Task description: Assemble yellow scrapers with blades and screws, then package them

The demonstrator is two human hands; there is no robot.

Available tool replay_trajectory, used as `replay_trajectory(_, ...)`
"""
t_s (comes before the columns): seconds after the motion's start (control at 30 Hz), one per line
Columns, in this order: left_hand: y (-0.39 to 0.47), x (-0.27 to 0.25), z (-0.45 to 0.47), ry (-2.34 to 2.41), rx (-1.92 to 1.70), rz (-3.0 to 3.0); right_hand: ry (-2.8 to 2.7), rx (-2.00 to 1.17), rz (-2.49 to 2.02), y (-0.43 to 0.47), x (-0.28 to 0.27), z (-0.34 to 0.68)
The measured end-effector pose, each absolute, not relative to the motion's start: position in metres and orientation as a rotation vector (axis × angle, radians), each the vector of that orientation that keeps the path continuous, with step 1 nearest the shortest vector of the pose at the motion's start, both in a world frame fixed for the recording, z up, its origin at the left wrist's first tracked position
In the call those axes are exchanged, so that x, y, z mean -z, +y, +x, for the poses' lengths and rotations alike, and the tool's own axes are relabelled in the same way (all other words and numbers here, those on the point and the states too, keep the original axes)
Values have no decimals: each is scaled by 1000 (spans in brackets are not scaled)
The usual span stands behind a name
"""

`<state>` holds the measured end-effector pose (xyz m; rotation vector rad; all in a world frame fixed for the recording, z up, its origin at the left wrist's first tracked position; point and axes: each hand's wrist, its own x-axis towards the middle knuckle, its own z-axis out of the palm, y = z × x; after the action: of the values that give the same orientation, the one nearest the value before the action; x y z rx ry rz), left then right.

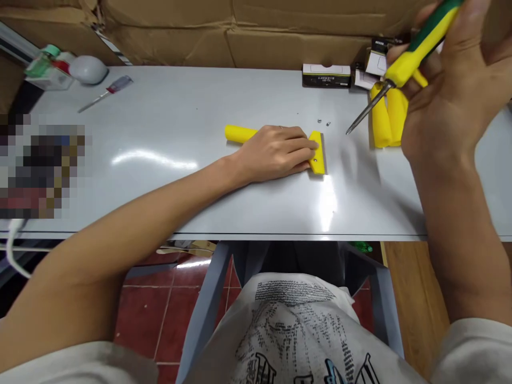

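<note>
A yellow scraper (317, 154) with a thin metal blade along its right edge lies flat on the table. My left hand (277, 154) is closed over its handle, whose end sticks out to the left. One screw shows in the scraper's head. Raised above the table on the right, my right hand (444, 69) grips a screwdriver (412, 56) by its green and yellow handle, with the metal tip pointing down and left. Small screws (324, 122) lie on the table just beyond the scraper's blade.
Yellow handles (386, 120) lie at the right, partly behind my right hand. Small black and white boxes (327, 76) stand against the cardboard (272, 32) at the back. A second screwdriver (108, 92) and a white rounded object (88, 70) are at the back left. The left edge is pixelated.
</note>
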<state>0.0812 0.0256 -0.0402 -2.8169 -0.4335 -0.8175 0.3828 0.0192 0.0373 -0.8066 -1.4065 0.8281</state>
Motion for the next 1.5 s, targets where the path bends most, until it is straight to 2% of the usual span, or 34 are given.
replay_trajectory(0.17, 25, 33, 76, -385, 813, -2783, -1495, -750, -823, 4, -27, 374)
replay_trajectory(0.3, 23, 30, 73, -358, 753, -2783, -1506, -695, -842, 32, -8, 383)
replay_trajectory(0.5, 23, 30, 70, -556, 736, -2709, -1449, -473, -615, 64, 16, 388)
replay_trajectory(0.9, 27, 33, 72, -552, 805, -2779, -1521, -253, -758, 38, 14, 354)
replay_trajectory(1.13, 28, 27, 70, -580, 707, -2869, -1565, -314, -937, 9, -2, 345)
replay_trajectory(1.23, 26, 25, 71, -654, 649, -2897, -1517, -274, -840, -8, -20, 347)
replay_trajectory(1.33, 21, 21, 72, -732, 573, -2901, -1560, -380, -779, -17, -30, 349)
replay_trajectory(1.5, 15, 12, 72, -763, 460, -2911, -1509, -457, -710, 17, 1, 349)
